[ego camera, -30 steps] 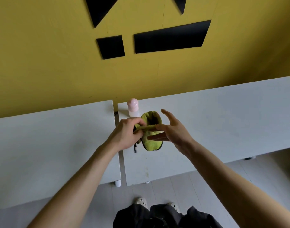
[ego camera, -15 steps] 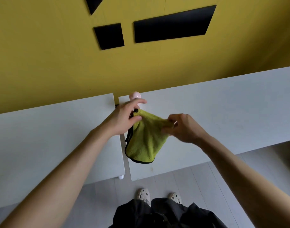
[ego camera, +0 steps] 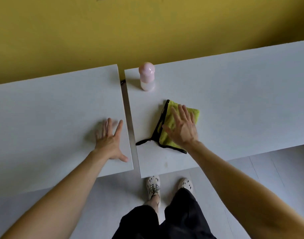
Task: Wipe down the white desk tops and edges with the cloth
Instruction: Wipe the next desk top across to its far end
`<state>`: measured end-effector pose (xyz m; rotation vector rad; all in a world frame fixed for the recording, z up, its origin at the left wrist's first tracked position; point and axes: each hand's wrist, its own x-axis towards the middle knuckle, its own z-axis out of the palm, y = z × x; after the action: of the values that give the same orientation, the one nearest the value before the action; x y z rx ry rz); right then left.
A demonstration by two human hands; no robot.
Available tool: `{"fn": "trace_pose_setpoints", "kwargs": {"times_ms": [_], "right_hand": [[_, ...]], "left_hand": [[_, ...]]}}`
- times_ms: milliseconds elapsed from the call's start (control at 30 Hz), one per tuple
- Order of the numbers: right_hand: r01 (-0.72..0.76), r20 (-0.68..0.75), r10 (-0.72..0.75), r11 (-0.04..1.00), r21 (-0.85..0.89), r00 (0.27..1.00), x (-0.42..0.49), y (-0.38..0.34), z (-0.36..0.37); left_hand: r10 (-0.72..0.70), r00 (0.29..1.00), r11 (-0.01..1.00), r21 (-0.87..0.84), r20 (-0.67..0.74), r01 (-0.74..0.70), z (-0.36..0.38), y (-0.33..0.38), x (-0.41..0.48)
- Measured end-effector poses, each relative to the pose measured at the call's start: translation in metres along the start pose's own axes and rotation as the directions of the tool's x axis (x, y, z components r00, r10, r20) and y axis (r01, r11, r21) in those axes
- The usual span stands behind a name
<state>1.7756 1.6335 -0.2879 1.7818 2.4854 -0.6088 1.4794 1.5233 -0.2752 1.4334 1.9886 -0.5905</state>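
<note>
1. While both arms reach forward, a yellow wall point(ego camera: 147, 28) fills the view at 12 o'clock.
2. The right desk point(ego camera: 242, 94) is white and runs from the centre off to 3 o'clock. The cloth lies on it, near its left end.
3. The left desk point(ego camera: 44, 118), also white, runs off to 9 o'clock. A narrow gap parts the two desks.
4. Pale floor point(ego camera: 268, 178) shows at 6 o'clock, with dark trousers point(ego camera: 173, 218) and pale shoes point(ego camera: 153, 185) just in front of the right desk.
5. The cloth point(ego camera: 168, 116) is yellow-green with a fluffy pile and a black bound edge. It lies folded and flat. Black edging runs along its 9 o'clock and 6 o'clock sides, and a loose black tail sticks out from its 7 o'clock corner towards the gap.
6. The right hand point(ego camera: 182, 130) lies palm down on the cloth, fingers straight and spread towards 12 o'clock, gripping nothing.
7. The left hand point(ego camera: 109, 142) lies palm down on the left desk beside the gap, at the cloth's 9 o'clock. Its fingers are spread and hold nothing, and the fingertips are blurred.
8. A pink-capped bottle point(ego camera: 147, 76) stands upright at the cloth's 11 o'clock, apart from it.
</note>
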Motion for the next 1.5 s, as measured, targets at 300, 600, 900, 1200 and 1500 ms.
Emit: {"fn": "trace_pose_setpoints", "kwargs": {"times_ms": [300,600,900,1200,1500], "right_hand": [[0.021,-0.111,-0.027,0.998,-0.059,0.993,-0.031,-0.058,0.059],[0.224,-0.061,-0.233,0.967,-0.122,0.971,-0.052,-0.003,0.058],[-0.015,-0.125,-0.002,0.991,-0.133,0.992,-0.048,-0.04,0.06],[0.258,-0.039,-0.262,0.962,-0.091,0.964,-0.071,-0.018,0.06],[-0.23,-0.167,0.215,0.97,-0.081,0.962,-0.061,0.066,0.028]], "left_hand": [[0.026,0.983,0.997,-0.076,0.179,-0.012,0.009,-0.011,0.008],[0.031,0.979,0.996,-0.087,0.2,-0.014,0.006,-0.01,0.002],[0.045,0.979,0.997,-0.065,0.2,-0.033,0.005,-0.008,0.002],[0.019,0.982,0.999,-0.036,0.187,-0.012,0.0,-0.005,-0.001],[-0.001,0.988,1.0,0.015,0.156,-0.002,0.004,-0.003,-0.001]]}}
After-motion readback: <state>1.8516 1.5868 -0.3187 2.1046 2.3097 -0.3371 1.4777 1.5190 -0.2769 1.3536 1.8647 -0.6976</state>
